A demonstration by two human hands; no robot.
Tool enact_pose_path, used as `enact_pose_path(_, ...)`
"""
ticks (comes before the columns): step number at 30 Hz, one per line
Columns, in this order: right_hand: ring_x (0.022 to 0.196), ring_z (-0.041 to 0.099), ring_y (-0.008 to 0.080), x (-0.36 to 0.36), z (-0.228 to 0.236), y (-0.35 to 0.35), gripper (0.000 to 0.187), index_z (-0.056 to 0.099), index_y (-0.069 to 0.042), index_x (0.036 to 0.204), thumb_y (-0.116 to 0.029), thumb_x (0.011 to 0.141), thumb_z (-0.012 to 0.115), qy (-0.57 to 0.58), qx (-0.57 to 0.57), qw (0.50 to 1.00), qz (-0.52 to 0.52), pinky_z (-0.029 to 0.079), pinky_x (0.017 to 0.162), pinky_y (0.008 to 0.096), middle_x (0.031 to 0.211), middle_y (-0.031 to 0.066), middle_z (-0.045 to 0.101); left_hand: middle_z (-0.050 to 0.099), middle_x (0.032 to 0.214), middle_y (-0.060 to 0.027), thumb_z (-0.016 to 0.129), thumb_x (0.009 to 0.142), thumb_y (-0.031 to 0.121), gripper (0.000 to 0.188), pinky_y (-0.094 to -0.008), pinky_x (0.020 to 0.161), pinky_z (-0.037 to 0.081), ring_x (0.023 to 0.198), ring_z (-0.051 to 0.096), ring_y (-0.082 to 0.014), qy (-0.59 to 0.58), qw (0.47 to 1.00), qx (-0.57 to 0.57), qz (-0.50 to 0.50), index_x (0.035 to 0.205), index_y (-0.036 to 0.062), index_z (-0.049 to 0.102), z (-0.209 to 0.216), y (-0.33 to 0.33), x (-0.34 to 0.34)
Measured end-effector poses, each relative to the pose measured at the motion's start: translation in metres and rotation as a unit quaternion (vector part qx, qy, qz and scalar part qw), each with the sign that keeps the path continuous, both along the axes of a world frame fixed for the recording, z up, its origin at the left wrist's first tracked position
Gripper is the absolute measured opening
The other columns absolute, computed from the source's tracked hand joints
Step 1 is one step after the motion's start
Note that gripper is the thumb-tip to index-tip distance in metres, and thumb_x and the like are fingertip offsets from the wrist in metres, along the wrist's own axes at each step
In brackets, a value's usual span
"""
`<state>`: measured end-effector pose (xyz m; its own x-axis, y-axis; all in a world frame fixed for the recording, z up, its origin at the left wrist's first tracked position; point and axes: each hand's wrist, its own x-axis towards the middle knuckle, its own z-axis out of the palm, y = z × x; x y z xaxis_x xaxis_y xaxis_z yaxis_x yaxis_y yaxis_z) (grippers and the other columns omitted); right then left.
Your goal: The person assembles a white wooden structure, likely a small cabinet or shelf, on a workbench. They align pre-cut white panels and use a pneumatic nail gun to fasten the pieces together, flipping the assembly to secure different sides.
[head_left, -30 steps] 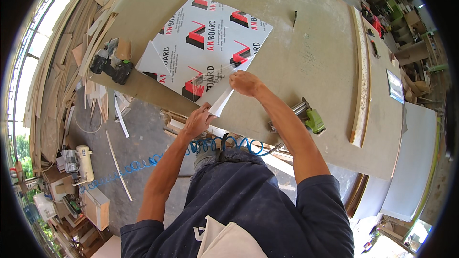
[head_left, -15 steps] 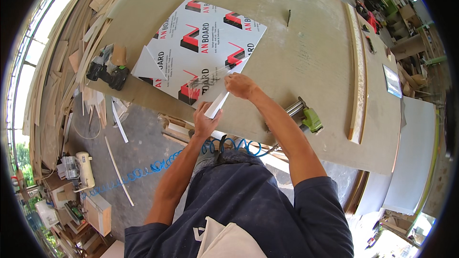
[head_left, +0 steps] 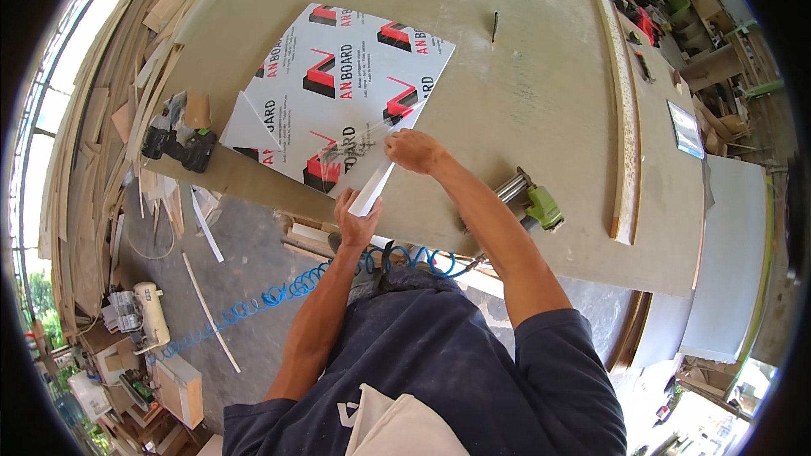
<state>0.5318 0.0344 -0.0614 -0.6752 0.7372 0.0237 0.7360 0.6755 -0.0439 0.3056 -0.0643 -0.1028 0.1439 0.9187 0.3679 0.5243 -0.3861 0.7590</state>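
Observation:
A white board with a red and black printed film (head_left: 287,76) lies flat on the big table. Along its right-hand edge runs a narrow white strip (head_left: 372,187), its near end sticking out toward me. My left hand (head_left: 356,226) is closed around that near end. Farther up the strip, my right hand (head_left: 411,151) pinches it, fingertips pressed together at the board's edge. A clear, wrinkled patch shows on the film beside my right hand; I cannot tell whether it is loose film or glare.
A green nail gun (head_left: 541,207) lies right of my forearm, joined to a coiled blue air hose (head_left: 287,291). A black cordless tool (head_left: 182,139) sits at the table's left edge. A long wooden strip (head_left: 623,118) lies at right, a black pen (head_left: 495,27) farther back. Scrap timber (head_left: 80,160) leans at left.
The whole scene has shifted slightly left in the picture as my head moved. Both hands keep their hold on the white strip, with little visible change between them.

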Motion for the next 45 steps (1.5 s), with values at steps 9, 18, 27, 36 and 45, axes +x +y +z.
enact_pose_path(9, 0.101, 0.071, 0.0285, 0.004, -0.002, 0.004, 0.009, 0.074, -0.003, 0.081, -0.005, 0.084, 0.065, 0.000, -0.031, 1.000, 0.002, 0.058, 0.089, 0.0387, 0.096, 0.0096, 0.070, 0.058, 0.075, -0.0142, 0.087, 0.077, 0.013, 0.027, -0.0450, 0.062, 0.046, 0.066, 0.057, -0.0345, 0.008, 0.999, 0.050, 0.003, 0.081, -0.0014, 0.065, -0.001, 0.004, -0.001)
enact_pose_path(18, 0.102, 0.069, 0.0272, 0.005, 0.000, 0.005, 0.009, 0.074, -0.003, 0.087, -0.005, 0.083, 0.066, -0.016, -0.016, 0.999, 0.034, 0.057, 0.092, 0.0367, 0.097, 0.0087, 0.069, 0.057, 0.079, -0.0126, 0.082, 0.077, 0.013, 0.020, -0.0492, 0.071, 0.044, 0.076, 0.056, -0.0367, 0.040, 0.999, 0.025, -0.001, 0.085, 0.0048, 0.066, 0.000, 0.002, -0.001)
enact_pose_path(27, 0.093, 0.069, 0.0328, 0.015, -0.004, 0.003, 0.018, 0.069, -0.005, 0.097, -0.001, 0.080, 0.069, 0.069, -0.057, 0.996, -0.025, 0.058, 0.084, 0.0435, 0.097, 0.0112, 0.065, 0.055, 0.073, -0.0087, 0.085, 0.077, 0.015, 0.019, -0.0448, 0.065, 0.038, 0.065, 0.051, -0.0317, 0.073, 0.992, 0.101, -0.024, 0.083, 0.0057, 0.069, 0.002, 0.007, -0.001)
enact_pose_path(36, 0.098, 0.067, 0.0356, 0.027, -0.010, -0.013, 0.037, 0.069, -0.009, 0.110, 0.002, 0.075, 0.073, 0.214, -0.050, 0.958, -0.185, 0.055, 0.088, 0.0470, 0.109, 0.0102, 0.065, 0.055, 0.071, -0.0063, 0.081, 0.078, 0.010, 0.017, -0.0443, 0.069, 0.039, 0.071, 0.054, -0.0292, 0.080, 0.992, 0.096, -0.029, 0.081, 0.0073, 0.064, 0.011, 0.006, 0.001)
enact_pose_path(45, 0.104, 0.066, 0.0317, 0.017, -0.003, -0.066, 0.047, 0.064, -0.006, 0.129, -0.005, 0.083, 0.077, 0.286, 0.011, 0.921, -0.265, 0.056, 0.090, 0.0441, 0.129, 0.0114, 0.056, 0.056, 0.070, -0.0067, 0.081, 0.077, 0.010, 0.017, -0.0440, 0.068, 0.038, 0.070, 0.054, -0.0296, 0.071, 0.994, 0.083, -0.022, 0.079, 0.0068, 0.065, 0.012, 0.005, 0.002)
